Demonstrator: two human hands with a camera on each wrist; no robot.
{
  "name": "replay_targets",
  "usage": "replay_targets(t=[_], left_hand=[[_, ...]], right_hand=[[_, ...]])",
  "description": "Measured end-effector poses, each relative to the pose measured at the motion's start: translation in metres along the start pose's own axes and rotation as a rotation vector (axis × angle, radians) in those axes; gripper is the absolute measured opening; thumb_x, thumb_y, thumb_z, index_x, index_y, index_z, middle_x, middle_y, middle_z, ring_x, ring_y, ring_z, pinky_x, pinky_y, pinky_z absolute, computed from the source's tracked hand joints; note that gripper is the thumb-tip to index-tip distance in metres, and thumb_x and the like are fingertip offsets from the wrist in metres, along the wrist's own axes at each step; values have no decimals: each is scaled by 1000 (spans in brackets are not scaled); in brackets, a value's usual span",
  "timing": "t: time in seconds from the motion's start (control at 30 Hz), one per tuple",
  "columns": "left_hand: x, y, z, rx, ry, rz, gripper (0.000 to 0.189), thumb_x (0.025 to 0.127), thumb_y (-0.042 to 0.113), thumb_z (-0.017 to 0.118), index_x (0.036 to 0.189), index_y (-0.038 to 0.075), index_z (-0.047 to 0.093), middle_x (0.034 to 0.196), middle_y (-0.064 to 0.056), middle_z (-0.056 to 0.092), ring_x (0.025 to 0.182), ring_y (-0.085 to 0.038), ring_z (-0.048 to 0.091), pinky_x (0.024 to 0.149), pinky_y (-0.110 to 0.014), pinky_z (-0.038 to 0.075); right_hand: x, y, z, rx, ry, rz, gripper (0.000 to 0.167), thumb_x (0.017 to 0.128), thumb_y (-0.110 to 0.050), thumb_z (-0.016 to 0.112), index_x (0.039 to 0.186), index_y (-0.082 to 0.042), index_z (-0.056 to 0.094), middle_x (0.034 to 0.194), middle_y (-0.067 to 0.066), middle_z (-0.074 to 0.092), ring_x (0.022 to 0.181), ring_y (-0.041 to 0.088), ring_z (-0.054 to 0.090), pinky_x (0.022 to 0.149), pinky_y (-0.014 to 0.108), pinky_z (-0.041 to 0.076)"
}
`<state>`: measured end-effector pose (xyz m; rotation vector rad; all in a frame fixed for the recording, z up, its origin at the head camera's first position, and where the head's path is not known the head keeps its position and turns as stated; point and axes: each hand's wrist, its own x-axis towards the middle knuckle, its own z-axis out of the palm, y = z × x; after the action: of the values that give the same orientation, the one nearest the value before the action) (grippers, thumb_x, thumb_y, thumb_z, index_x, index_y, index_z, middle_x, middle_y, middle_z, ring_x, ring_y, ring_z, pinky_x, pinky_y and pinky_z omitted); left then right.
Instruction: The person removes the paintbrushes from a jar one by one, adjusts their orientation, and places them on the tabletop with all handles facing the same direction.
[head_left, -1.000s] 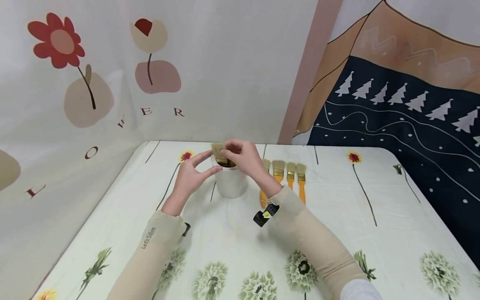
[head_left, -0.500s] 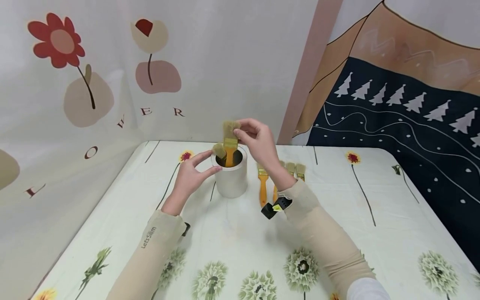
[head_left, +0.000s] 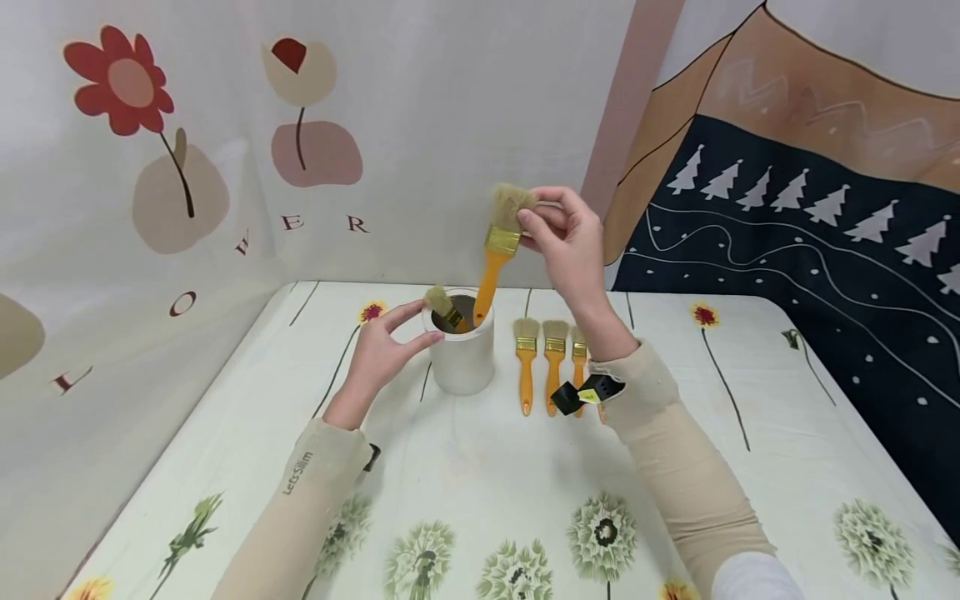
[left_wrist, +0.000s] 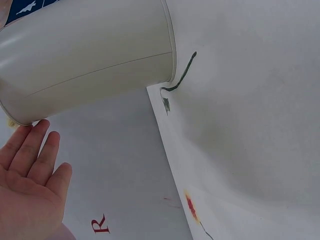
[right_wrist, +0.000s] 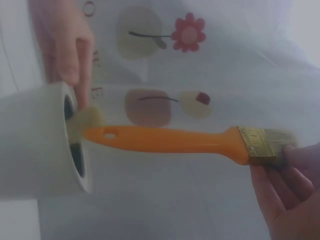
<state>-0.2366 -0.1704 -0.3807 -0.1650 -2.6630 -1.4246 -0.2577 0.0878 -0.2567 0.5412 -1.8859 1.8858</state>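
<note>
My right hand (head_left: 573,242) pinches a paintbrush (head_left: 498,250) by its pale bristles, thumb against fingers. The brush hangs tilted, its orange handle pointing down at the mouth of a white cylindrical container (head_left: 463,367). In the right wrist view, the handle's holed end shows just outside the rim. A second brush (head_left: 442,304) leans inside the container, bristles up at the left; its handle is mostly hidden. My left hand (head_left: 375,354) rests its fingertips and thumb tip at the container's rim; the left wrist view shows those fingers (left_wrist: 37,150) nearly straight.
Several similar brushes (head_left: 527,358) lie in a row right of the container, bristles away from me. The right wrist and its camera partly cover the row. A flower-print cloth (head_left: 450,467) covers the table, and a printed curtain (head_left: 450,125) hangs behind its far edge.
My right hand has drawn the paintbrush up out of the container and moved right, bringing its whole handle into view. My left hand has stayed at the rim; the container has not moved.
</note>
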Motion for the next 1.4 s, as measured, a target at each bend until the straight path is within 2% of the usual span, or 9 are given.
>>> replay_targets(t=[0.2,0.43,0.73,1.0,1.13,1.4], left_hand=[[0,0,-1,-6,4,12,70,84,44,79,144,17,55,149,-7,54,146,-26,41,120,-56,31],[1,0,-1,-19,10,24,69,83,43,79,143,17,56,148,-7,55,145,-25,42,120,-53,33],[1,1,-1,-7,9,19,69,84,43,79,143,17,56,148,-7,55,145,-25,42,120,-54,32],[0,1,-2,-7,-5,4,70,84,43,79,145,18,54,150,-7,53,146,-26,40,120,-57,31],[-1,1,-2,2,-5,8,71,84,43,79,145,17,54,149,-7,53,146,-27,41,119,-57,32],[-1,2,-2,-5,-6,8,71,84,41,79,145,16,53,150,-8,53,146,-27,40,119,-57,31]], right_hand=[[4,-4,-23,10,47,6,20,93,-4,67,113,2,64,91,-14,75,86,4,73,77,24,61],[5,-3,-62,39,128,47,11,90,-4,71,101,-8,72,90,-8,77,84,6,73,74,18,60],[-6,14,-111,-153,211,126,17,91,-9,72,107,-10,73,89,-18,75,86,0,71,75,13,57],[-18,44,-142,-283,247,267,19,93,-13,70,111,-10,70,82,-27,70,80,-9,68,73,11,57],[-24,59,-153,-335,240,366,22,94,-15,70,115,-8,69,77,-29,67,74,-10,67,70,11,57],[-37,94,-170,-443,144,525,29,98,-18,64,122,-2,62,74,-32,61,72,-11,62,69,11,57]])
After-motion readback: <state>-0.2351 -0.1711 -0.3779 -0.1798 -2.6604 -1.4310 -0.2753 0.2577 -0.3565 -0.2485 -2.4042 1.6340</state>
